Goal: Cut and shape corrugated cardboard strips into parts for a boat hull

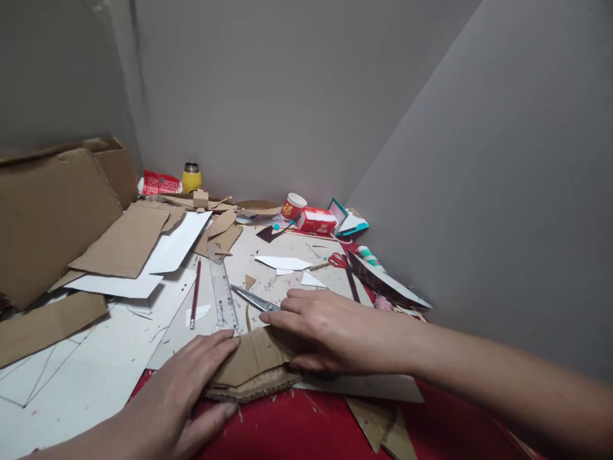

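Note:
A thick piece of layered corrugated cardboard (258, 358) lies near the front, its rough cut edge facing me. My left hand (191, 377) grips its left end, fingers on top and thumb at the near edge. My right hand (320, 326) closes over the right end, hiding that part. Metal scissors (253, 298) show their blades just beyond my right fingers; their handles are hidden by the hand. A clear ruler (221, 287) lies behind my left fingertips, beside a dark red pencil (195, 294).
A large cardboard box (52, 211), cardboard sheets (124, 239) and white paper (182, 243) fill the left. Behind stand a yellow bottle (191, 177), a paper cup (293, 206) and a red box (317, 220). Red-handled scissors (338, 260) lie right; red cloth (278, 428) is in front.

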`<state>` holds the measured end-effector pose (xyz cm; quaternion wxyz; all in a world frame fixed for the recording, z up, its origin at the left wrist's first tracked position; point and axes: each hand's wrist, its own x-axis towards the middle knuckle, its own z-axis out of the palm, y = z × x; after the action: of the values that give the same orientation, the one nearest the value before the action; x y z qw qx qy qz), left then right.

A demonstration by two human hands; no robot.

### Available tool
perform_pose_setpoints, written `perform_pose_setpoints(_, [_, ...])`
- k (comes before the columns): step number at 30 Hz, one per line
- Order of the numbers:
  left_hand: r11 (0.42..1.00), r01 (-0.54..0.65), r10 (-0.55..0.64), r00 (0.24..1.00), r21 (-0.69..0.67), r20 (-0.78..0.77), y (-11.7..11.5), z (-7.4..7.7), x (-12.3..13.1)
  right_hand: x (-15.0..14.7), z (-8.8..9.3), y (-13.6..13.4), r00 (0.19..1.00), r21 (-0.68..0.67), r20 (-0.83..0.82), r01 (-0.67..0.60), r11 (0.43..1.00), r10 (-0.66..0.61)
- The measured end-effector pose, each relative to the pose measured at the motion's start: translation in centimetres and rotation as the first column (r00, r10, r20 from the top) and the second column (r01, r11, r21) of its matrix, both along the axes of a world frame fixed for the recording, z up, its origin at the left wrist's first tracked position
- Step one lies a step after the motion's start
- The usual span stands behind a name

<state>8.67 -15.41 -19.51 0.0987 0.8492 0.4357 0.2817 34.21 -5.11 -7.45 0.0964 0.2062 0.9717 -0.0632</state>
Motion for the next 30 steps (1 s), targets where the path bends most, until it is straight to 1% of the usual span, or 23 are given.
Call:
perform_pose_setpoints(2, [1.000, -0.004, 0.004, 1.000, -0.008, 0.011, 0.0, 0.1, 0.0, 0.1, 0.1, 0.2, 0.999, -0.022, -0.037, 0.020, 1.000, -0.021])
perform_pose_setpoints(5, [1.000, -0.011, 0.012, 0.999, -0.024, 0.045, 0.0, 0.5, 0.2, 0.9, 0.7, 0.8, 0.992, -0.146, -0.096, 0.069, 0.987, -0.083])
perform_pose_setpoints(7, [1.000, -0.020, 0.022, 0.997, -0.018, 0.081, 0.1, 0.9, 0.2, 1.9, 1.1, 1.1, 0.977, -0.267, -0.135, 0.127, 0.955, -0.168])
perform_pose_setpoints(9, [1.000, -0.023, 0.022, 0.993, 0.006, 0.116, 0.5, 1.3, 0.0, 2.9, 1.4, 1.0, 0.933, -0.383, -0.196, 0.211, 0.899, -0.302])
perform_pose_setpoints(11, [0.999, -0.037, 0.035, 0.990, 0.008, 0.139, 1.3, 1.9, -0.6, 3.5, 1.1, 0.7, 0.847, -0.488, -0.284, 0.275, 0.828, -0.448])
perform_pose_setpoints(13, [0.997, -0.072, 0.077, 0.980, -0.036, 0.183, 2.3, 2.9, -1.5, 3.7, 0.2, 0.1, 0.707, -0.620, -0.378, 0.286, 0.730, -0.598])
perform_pose_setpoints(14, [0.993, -0.091, 0.106, 0.968, -0.074, 0.229, 2.8, 3.5, -2.0, 3.5, -0.5, -0.3, 0.611, -0.699, -0.411, 0.264, 0.664, -0.676])
perform_pose_setpoints(15, [0.987, -0.119, 0.147, 0.940, -0.109, 0.309, 3.2, 4.1, -2.4, 3.2, -1.2, -0.7, 0.471, -0.777, -0.445, 0.220, 0.590, -0.762])
perform_pose_setpoints(16, [0.974, -0.157, 0.213, 0.883, -0.164, 0.418, 3.4, 4.8, -2.7, 2.8, -1.9, -1.1, 0.403, -0.795, -0.466, 0.200, 0.573, -0.787])
perform_pose_setpoints(17, [0.958, -0.198, 0.278, 0.805, -0.206, 0.523, 3.4, 5.4, -2.8, 2.3, -2.5, -1.5, 0.355, -0.798, -0.489, 0.187, 0.573, -0.797])
perform_pose_setpoints(19, [0.936, -0.243, 0.352, 0.698, -0.256, 0.623, 2.9, 6.5, -2.3, 1.2, -3.6, -2.4, 0.272, -0.801, -0.528, 0.158, 0.578, -0.805])
perform_pose_setpoints(21, [0.927, -0.227, 0.373, 0.649, -0.299, 0.663, 1.8, 7.4, -0.8, 0.0, -4.3, -3.5, 0.232, -0.794, -0.557, 0.133, 0.593, -0.797])
perform_pose_setpoints(22, [0.924, -0.185, 0.372, 0.628, -0.334, 0.683, 1.2, 7.7, 0.2, -0.7, -4.5, -4.1, 0.228, -0.788, -0.569, 0.125, 0.603, -0.790])
perform_pose_setpoints(24, [0.911, -0.056, 0.358, 0.599, -0.408, 0.717, 0.3, 8.2, 2.5, -1.7, -4.5, -5.3, 0.255, -0.769, -0.587, 0.119, 0.628, -0.768])
perform_pose_setpoints(26, [0.900, 0.046, 0.334, 0.566, -0.434, 0.753, -0.1, 8.5, 4.5, -2.3, -4.4, -6.3, 0.316, -0.739, -0.601, 0.132, 0.661, -0.735])
perform_pose_setpoints(28, [0.899, 0.103, 0.316, 0.521, -0.426, 0.793, -0.1, 8.7, 5.6, -1.9, -4.2, -6.8, 0.387, -0.689, -0.608, 0.177, 0.703, -0.693])
perform_pose_setpoints(30, [0.907, 0.119, 0.307, 0.472, -0.405, 0.826, 0.1, 8.9, 5.9, -0.6, -4.1, -6.6, 0.448, -0.606, -0.610, 0.268, 0.749, -0.654])
